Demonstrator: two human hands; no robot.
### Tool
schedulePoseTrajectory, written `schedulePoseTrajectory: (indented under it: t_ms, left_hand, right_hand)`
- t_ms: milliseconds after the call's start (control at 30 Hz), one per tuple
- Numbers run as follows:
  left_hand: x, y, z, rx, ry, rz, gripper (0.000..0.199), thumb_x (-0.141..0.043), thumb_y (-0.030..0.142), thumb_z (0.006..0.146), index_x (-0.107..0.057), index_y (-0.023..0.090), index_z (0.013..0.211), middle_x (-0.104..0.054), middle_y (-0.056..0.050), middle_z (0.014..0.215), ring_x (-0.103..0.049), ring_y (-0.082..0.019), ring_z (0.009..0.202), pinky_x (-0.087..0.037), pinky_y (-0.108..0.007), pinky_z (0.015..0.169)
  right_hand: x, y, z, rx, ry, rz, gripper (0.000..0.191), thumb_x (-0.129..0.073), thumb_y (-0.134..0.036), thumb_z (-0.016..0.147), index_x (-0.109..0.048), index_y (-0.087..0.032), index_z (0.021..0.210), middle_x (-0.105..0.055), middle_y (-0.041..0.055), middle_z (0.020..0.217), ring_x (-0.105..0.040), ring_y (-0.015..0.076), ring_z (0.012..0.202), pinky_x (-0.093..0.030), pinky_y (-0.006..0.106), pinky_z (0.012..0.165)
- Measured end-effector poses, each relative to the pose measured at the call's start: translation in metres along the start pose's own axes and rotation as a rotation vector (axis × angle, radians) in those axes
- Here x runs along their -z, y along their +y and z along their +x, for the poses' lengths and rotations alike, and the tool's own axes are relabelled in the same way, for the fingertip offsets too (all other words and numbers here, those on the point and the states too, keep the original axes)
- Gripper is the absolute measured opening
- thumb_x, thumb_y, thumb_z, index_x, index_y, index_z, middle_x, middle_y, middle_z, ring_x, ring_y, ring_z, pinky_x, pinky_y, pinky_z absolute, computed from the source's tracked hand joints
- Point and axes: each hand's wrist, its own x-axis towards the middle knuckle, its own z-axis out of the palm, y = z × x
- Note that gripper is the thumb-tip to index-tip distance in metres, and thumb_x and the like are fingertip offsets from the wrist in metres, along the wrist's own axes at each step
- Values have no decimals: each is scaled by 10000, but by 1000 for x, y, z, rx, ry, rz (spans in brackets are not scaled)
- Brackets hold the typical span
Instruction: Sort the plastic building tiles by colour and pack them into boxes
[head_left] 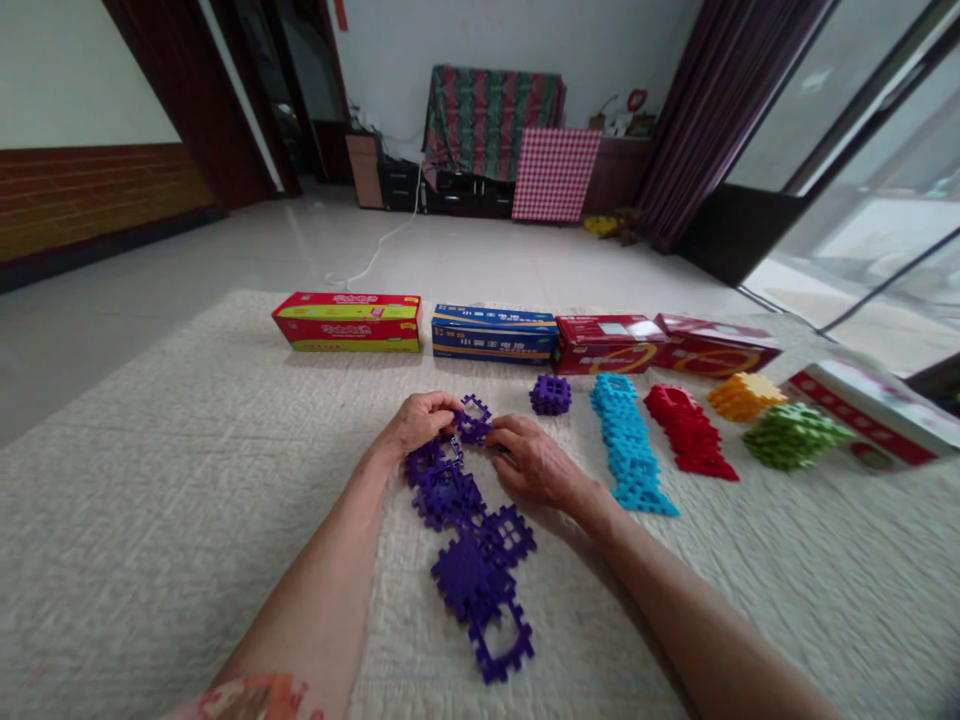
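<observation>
Between my two hands is a purple toothed building piece (474, 430), a square frame with notched edges. My left hand (421, 425) pinches its left side, thumb and fingers closed. On the other side my right hand (531, 455) grips its right edge with bent fingers. Below lies a loose row of purple interlocking pieces (461, 575), some solid, some open frames, overlapping each other toward me. A small purple cube (550, 395) built of such pieces sits a little beyond my right hand.
Right of my hand lie blue pieces (626, 445), red pieces (688, 430), a yellow pile (745, 396) and a green pile (793, 436). Behind stand a red-and-yellow box (349, 322), a blue box (493, 334) and dark red boxes (609, 343). A white-and-red box (877, 415) leans at right.
</observation>
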Motion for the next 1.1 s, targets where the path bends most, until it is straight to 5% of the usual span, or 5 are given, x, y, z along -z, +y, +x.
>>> schedulePoseTrajectory:
  t_ms: [267,400,667,933,1100]
  left_hand:
    - [2,-4,1,-29,-26,-54,273,-563,244,620,-700,151,836,-621,20,592,-551,-110,548,-386,-212,533]
    - [3,0,-1,-24,-33,-18,246,-547,222,600,-709,156,772,-596,30,552,-510,-101,517,-378,-213,525]
    - [3,-5,1,-42,8,-48,223,-507,182,569,-683,161,705,-615,22,564,-544,-115,533,-406,-216,528]
    - [5,-12,9,-81,366,-80,255,-509,229,619,-695,161,780,-547,52,492,-513,-116,481,-398,-217,496]
    - [5,-18,13,-114,383,65,291,-500,251,623,-716,165,798,-591,35,534,-543,-136,528,-422,-234,540]
  right_hand:
    - [4,-1,-6,-121,88,94,145,-502,-103,832,-621,-186,828,-620,44,833,-591,156,790,-478,278,752]
    - [0,3,5,-125,149,85,215,-495,-101,838,-629,-185,984,-650,80,992,-610,181,918,-482,307,843]
    - [-13,8,47,-257,-75,-63,246,-653,-255,788,-662,-130,999,-652,129,1031,-590,237,997,-453,337,896]
    - [11,-6,40,-344,-51,-98,242,-418,-192,928,-642,-144,851,-680,83,808,-611,167,728,-429,265,698]
    - [41,2,10,-455,-42,-79,291,-348,-157,931,-637,-149,910,-687,55,751,-604,151,636,-411,251,616]
